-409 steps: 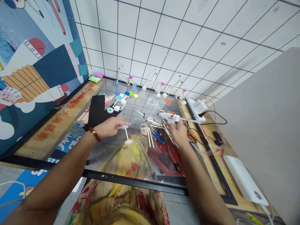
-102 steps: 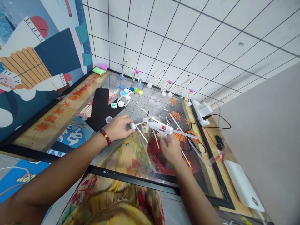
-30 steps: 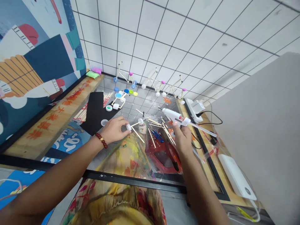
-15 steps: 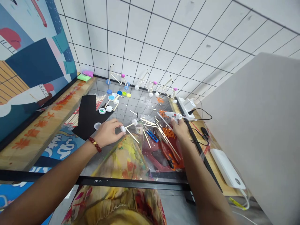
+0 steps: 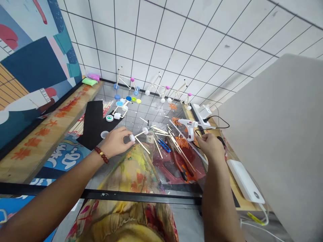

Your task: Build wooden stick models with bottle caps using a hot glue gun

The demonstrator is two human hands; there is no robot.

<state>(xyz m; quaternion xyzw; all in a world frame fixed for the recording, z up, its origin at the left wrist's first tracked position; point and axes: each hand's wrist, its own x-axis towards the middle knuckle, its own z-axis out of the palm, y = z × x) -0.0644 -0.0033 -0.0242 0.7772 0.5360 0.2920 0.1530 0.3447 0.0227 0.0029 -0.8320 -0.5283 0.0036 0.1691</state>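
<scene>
My left hand [image 5: 116, 142] pinches a white bottle cap [image 5: 132, 137] on a small frame of pale sticks [image 5: 142, 145]. A second white cap [image 5: 145, 130] sits at the frame's far end. The white glue gun [image 5: 188, 127] rests on the right side of the glass top, apart from my fingers. Just right of it, my right hand [image 5: 212, 145] is closed around a black cord [image 5: 198, 131], though the fingertips are partly hidden. Close by lie a clear glue stick [image 5: 203, 157], blue snips [image 5: 164, 146] and red-handled pliers [image 5: 180, 164].
Three stick models [image 5: 157, 88] with cap wheels stand along the tiled wall. Coloured caps [image 5: 128, 98], black sheet [image 5: 92, 124] and bundled sticks [image 5: 78, 126] lie to the left. A power strip [image 5: 202, 114] and white power bank [image 5: 244, 181] occupy the right ledge.
My right hand has let go of the glue gun, now resting on the table, and moved right and down to the black cord. My left hand stays on the cap.
</scene>
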